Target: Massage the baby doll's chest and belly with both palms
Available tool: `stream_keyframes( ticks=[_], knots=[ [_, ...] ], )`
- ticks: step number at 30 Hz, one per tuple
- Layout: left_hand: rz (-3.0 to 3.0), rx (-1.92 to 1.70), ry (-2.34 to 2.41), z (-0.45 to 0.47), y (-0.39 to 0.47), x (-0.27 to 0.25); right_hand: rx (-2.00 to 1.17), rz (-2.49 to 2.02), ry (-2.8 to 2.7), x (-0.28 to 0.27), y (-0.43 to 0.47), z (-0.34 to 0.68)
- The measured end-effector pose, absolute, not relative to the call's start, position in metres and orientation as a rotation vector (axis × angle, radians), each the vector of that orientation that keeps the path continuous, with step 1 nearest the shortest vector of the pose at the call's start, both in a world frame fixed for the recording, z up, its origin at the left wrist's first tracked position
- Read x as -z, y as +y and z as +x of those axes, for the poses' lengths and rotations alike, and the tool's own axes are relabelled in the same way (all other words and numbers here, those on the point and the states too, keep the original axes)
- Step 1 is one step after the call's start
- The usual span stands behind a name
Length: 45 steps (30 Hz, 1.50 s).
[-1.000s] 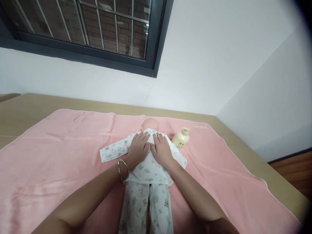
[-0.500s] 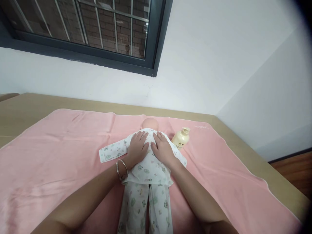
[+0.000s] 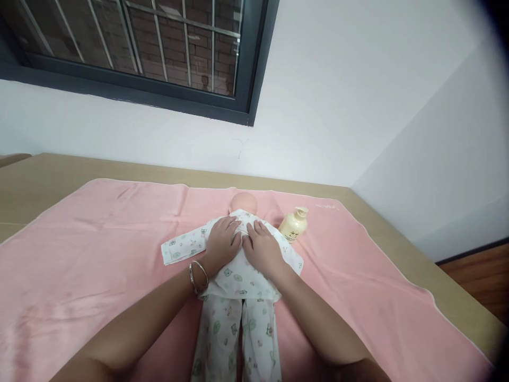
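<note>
- Doll under both hands, lying lengthwise on pink mat; no face shows, so probably face-down.
- Left hand: on doll's upper back, fingers spread a little, clutching nothing.
- Right hand: beside left hand, palm side down on shirt, fingers slightly bent, not gripping; thumbs almost meet.
- Hands paired about doll's midline, likely so contact is even on both sides; how hard they press, cannot tell.
- Doll set straight ahead of the person, head just beyond the fingertips, legs running back between the forearms; likely laid so both arms reach the back equally.
- Mat spread out around both hands, on wooden table; presumably a soft, clean layer.
- Pump bottle beyond and to the right of right hand, near it, not touched; maybe parked there to be handy yet out of the way.
- Doll's look: bald, smooth, skin-toned head; white shirt and matching trousers, small green and pinkish prints, light creases between the hands.
- Sleeve stretched out left of left hand, looks flat; other sleeve partly behind right wrist.
- Bangle on left wrist, silvery.
</note>
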<state>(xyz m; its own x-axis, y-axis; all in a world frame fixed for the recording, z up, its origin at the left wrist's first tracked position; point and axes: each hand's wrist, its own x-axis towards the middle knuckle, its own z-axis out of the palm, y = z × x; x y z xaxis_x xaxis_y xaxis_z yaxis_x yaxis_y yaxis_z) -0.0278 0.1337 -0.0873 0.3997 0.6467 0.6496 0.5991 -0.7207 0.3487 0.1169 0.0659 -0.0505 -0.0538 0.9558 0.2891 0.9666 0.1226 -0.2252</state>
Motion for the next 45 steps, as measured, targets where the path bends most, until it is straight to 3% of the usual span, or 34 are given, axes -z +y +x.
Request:
stream_keyframes(
  ticks=[9, 23, 32, 40, 45],
  knots=[
    [2.591, -0.927, 1.363, -0.016, 0.14, 0.086, -0.059, -1.755, -2.077, 0.06, 0.095, 0.138],
    [2.686, -1.077, 1.24, -0.021, 0.122, 0.08, 0.153, -1.655, -2.131, 0.065, 0.066, 0.117],
    [2.548, -0.974, 1.399, -0.018, 0.132, 0.091, -0.101, -1.656, -1.96, 0.075, 0.087, 0.134],
    [2.485, -0.981, 1.392, -0.017, 0.131, 0.092, -0.135, -1.63, -1.953, 0.076, 0.086, 0.135],
    [2.459, -1.193, 1.306, -0.02, 0.13, 0.098, -0.027, -1.591, -1.832, 0.065, 0.076, 0.127]
  ],
)
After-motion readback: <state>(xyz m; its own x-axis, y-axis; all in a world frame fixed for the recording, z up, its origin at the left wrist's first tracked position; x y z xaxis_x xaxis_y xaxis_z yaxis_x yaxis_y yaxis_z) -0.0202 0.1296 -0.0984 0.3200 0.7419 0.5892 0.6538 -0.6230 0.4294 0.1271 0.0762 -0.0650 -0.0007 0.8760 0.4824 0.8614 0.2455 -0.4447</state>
